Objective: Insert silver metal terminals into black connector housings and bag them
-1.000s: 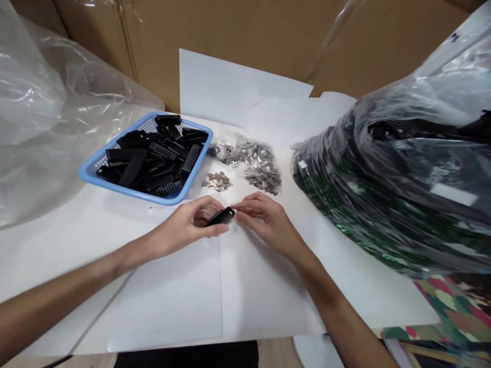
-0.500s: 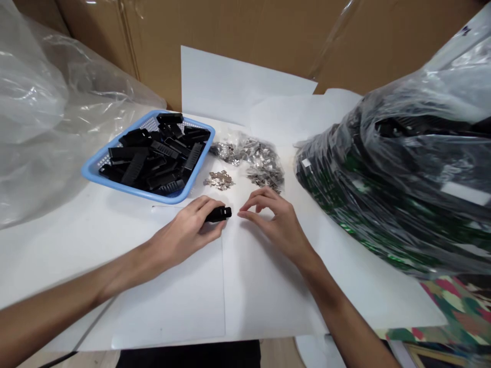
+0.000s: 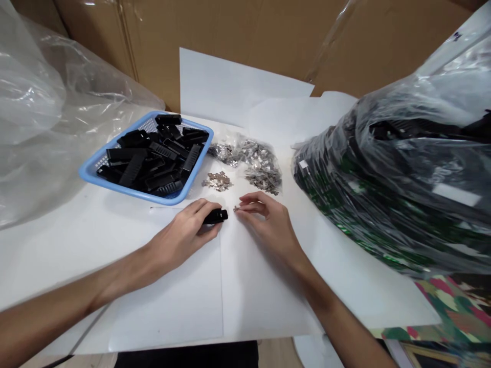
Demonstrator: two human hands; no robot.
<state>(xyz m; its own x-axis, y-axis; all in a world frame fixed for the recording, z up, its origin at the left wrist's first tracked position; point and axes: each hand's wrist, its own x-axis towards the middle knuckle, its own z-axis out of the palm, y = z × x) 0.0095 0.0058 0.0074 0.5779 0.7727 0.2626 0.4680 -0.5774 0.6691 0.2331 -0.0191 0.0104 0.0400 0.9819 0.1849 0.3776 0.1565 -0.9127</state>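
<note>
My left hand point(image 3: 187, 227) is closed around a black plastic housing point(image 3: 216, 216), whose narrow end points right. Just across a small gap, my right hand point(image 3: 264, 220) pinches a tiny metal piece point(image 3: 236, 208) between thumb and fingertips. The piece is apart from the housing. Behind the hands lies a loose pile of small flat metal pieces point(image 3: 217, 181). Clear plastic bags of similar metal pieces point(image 3: 261, 158) rest behind and to the right of that pile. A blue basket point(image 3: 130, 190) at the left holds many black plastic housings.
A large clear bag with black and green contents point(image 3: 368, 194) takes up the right side. Crumpled clear plastic point(image 3: 42, 128) fills the left. White paper sheets point(image 3: 169, 306) cover part of the table, and cardboard point(image 3: 245, 30) stands at the back.
My right fingertips have turned slightly, and the tiny metal piece now shows between them. My left hand still grips the housing. The whole view has shifted a little.
</note>
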